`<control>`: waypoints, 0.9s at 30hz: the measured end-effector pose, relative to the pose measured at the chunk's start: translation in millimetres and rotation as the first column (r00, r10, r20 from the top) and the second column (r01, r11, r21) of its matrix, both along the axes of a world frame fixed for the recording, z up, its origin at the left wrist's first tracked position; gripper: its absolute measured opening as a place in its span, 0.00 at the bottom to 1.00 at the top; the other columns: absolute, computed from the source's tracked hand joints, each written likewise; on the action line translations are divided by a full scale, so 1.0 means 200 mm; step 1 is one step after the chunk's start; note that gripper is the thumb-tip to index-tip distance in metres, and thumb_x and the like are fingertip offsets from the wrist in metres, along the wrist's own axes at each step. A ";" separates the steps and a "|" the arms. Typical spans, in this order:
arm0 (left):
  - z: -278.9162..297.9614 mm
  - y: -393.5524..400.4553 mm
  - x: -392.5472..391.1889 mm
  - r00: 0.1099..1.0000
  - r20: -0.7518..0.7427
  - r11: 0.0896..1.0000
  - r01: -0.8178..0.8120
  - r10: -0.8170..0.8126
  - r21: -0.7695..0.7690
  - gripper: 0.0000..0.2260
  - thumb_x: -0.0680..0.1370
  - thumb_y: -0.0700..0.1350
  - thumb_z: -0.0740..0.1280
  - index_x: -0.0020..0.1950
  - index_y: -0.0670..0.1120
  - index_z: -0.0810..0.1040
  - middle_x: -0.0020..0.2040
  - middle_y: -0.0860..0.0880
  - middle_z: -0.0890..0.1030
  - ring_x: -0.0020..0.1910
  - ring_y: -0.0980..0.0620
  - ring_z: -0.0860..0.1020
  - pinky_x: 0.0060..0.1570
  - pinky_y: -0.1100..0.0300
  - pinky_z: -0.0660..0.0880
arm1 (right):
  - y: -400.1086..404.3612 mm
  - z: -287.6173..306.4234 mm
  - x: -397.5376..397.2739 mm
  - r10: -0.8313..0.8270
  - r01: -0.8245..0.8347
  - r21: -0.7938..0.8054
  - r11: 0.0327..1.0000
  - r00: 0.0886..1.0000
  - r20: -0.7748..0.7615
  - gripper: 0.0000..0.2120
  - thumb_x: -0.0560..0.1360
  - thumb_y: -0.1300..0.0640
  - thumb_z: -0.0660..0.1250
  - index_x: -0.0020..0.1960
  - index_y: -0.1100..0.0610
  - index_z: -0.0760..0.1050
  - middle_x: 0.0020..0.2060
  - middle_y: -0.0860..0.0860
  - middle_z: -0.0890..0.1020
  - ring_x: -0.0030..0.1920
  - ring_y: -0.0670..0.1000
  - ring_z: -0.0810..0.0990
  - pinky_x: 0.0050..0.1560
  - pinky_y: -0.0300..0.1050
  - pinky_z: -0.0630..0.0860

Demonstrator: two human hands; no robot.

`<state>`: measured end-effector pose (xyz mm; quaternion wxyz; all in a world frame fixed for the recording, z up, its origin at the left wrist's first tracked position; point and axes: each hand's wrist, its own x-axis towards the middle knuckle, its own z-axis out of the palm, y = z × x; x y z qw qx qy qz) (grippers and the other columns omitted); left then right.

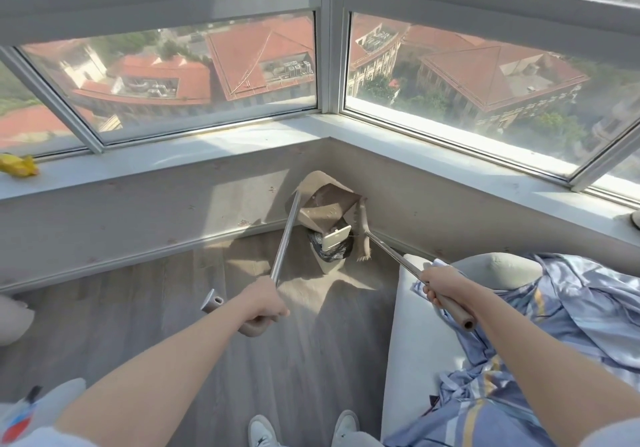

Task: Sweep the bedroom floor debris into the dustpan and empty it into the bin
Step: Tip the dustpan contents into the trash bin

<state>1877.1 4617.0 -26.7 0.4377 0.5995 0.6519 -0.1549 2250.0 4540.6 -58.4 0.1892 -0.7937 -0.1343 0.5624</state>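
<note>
My left hand (265,302) grips the grey handle of a long metal-shafted dustpan (325,204), whose beige pan is lifted and tipped above the bin (331,250) in the corner under the windows. Small pale specks lie on the pan's inner face. The bin is small and beige, with a black liner and a white swing lid. My right hand (441,285) grips the beige handle of the broom (363,235), whose metal shaft runs to a bristle head hanging beside the bin on the right.
A white bed (415,342) with a crumpled blue striped sheet (554,325) fills the right side. Grey wood floor (138,308) spreads to the left. A window sill (173,155) with a yellow object (19,166) runs along the wall. My white shoes (263,431) stand at the bottom.
</note>
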 end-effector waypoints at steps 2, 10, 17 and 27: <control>0.01 0.01 0.00 1.000 0.009 1.000 -0.002 0.002 -0.013 0.09 0.72 0.45 0.73 0.40 0.40 0.80 0.32 0.49 0.84 0.32 0.52 0.82 0.31 0.64 0.75 | 0.00 -0.01 0.00 -0.013 0.013 0.001 1.000 0.999 -0.050 0.07 0.80 0.57 0.54 0.43 0.55 0.65 0.29 0.52 0.71 0.23 0.47 0.69 0.23 0.35 0.67; 0.02 0.04 0.01 0.998 -0.033 0.999 0.046 -0.046 -0.008 0.08 0.73 0.45 0.72 0.41 0.41 0.79 0.38 0.47 0.86 0.34 0.51 0.82 0.29 0.65 0.72 | 0.02 -0.05 0.04 -0.027 0.023 -0.040 0.999 0.994 -0.104 0.08 0.79 0.53 0.57 0.51 0.59 0.67 0.32 0.54 0.74 0.23 0.49 0.73 0.23 0.39 0.71; 0.02 0.04 -0.02 0.993 -0.064 0.995 0.096 -0.095 0.010 0.08 0.73 0.45 0.72 0.40 0.42 0.77 0.35 0.49 0.84 0.32 0.51 0.81 0.30 0.65 0.73 | -0.01 0.03 -0.02 -0.005 0.000 -0.031 1.000 0.984 -0.178 0.10 0.81 0.56 0.54 0.42 0.57 0.67 0.32 0.52 0.72 0.23 0.47 0.71 0.23 0.35 0.68; -0.02 0.03 -0.03 0.999 -0.014 0.999 0.034 -0.034 0.029 0.08 0.71 0.46 0.72 0.40 0.42 0.80 0.31 0.49 0.83 0.31 0.52 0.82 0.29 0.64 0.74 | -0.02 0.02 -0.03 -0.013 0.013 -0.003 1.000 0.996 -0.090 0.07 0.80 0.58 0.56 0.43 0.56 0.66 0.30 0.52 0.72 0.21 0.47 0.70 0.23 0.34 0.67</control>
